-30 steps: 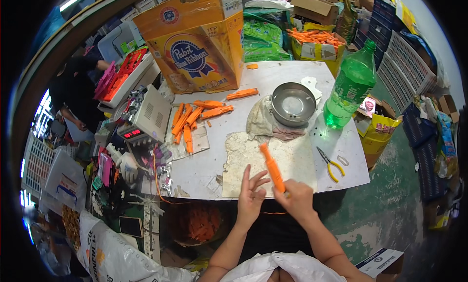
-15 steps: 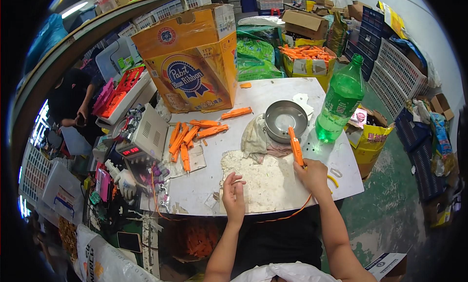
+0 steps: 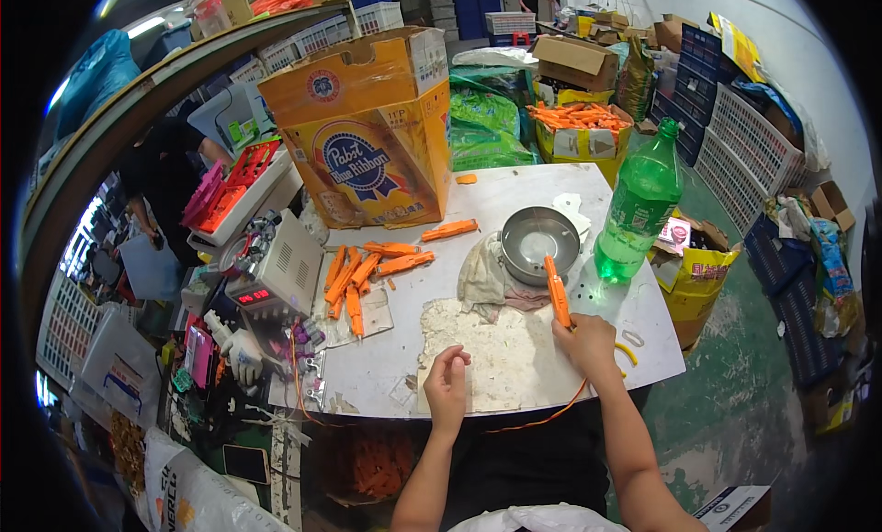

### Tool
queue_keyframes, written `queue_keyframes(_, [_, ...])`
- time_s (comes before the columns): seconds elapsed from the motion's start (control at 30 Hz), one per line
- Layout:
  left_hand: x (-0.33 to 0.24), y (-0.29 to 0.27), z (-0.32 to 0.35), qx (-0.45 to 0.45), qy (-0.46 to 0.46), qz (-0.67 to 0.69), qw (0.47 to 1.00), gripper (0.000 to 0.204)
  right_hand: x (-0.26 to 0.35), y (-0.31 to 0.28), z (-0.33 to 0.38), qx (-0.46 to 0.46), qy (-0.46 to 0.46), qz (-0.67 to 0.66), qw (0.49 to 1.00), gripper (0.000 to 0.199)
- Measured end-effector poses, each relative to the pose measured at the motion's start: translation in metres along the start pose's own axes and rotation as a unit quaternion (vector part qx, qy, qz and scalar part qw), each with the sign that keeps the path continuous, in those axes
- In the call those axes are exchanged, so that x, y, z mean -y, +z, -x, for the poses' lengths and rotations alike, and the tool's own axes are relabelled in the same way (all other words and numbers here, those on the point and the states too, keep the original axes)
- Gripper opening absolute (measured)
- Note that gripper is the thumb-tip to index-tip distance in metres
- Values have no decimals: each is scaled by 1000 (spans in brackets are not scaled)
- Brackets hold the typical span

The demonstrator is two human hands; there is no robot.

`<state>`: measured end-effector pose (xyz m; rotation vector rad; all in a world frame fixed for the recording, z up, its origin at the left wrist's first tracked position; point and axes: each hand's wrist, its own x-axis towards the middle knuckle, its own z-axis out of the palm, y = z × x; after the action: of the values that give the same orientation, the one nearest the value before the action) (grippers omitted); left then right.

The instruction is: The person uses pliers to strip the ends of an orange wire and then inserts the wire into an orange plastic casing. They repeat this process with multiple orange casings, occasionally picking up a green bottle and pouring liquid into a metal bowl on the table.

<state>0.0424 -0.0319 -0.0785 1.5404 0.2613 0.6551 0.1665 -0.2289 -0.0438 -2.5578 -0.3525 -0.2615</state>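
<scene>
My right hand [image 3: 586, 346] is closed round the lower end of a slim orange plastic piece [image 3: 557, 291], somewhat gun-shaped, its tip pointing up toward a round metal bowl [image 3: 540, 243]. A thin red-and-yellow wire [image 3: 542, 425] runs along the table's front edge to beneath this hand. My left hand [image 3: 447, 385] hovers by the left edge of a worn whitish mat [image 3: 487, 357], fingers loosely curled, with nothing visible in it. Several similar orange pieces [image 3: 354, 279] lie piled at the left. The bowl rests beside a crumpled cloth [image 3: 482, 277].
A tall green bottle [image 3: 638, 201] stands at the table's right; a yellow cardboard box [image 3: 367, 137] stands at the back left. Left of the pile is a power supply box [image 3: 276, 261]. A yellow bag-lined box [image 3: 689, 279] sits beyond the right edge. A person [image 3: 156, 183] is at the far left.
The fingers of my left hand have curled in more. My right hand keeps its hold on the orange piece. The whole view has shifted slightly, putting the table a little lower.
</scene>
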Motion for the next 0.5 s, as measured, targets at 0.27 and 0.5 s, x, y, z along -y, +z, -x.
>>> queue_keyframes(0.27, [1, 0, 0, 6, 3, -5, 1000, 22, 3, -1, 0, 14, 9, 1, 1000, 35])
queue_keyframes(0.5, [3, -1, -1, 7, -2, -7, 1000, 21, 6, -3, -3, 23, 16, 9, 1000, 37])
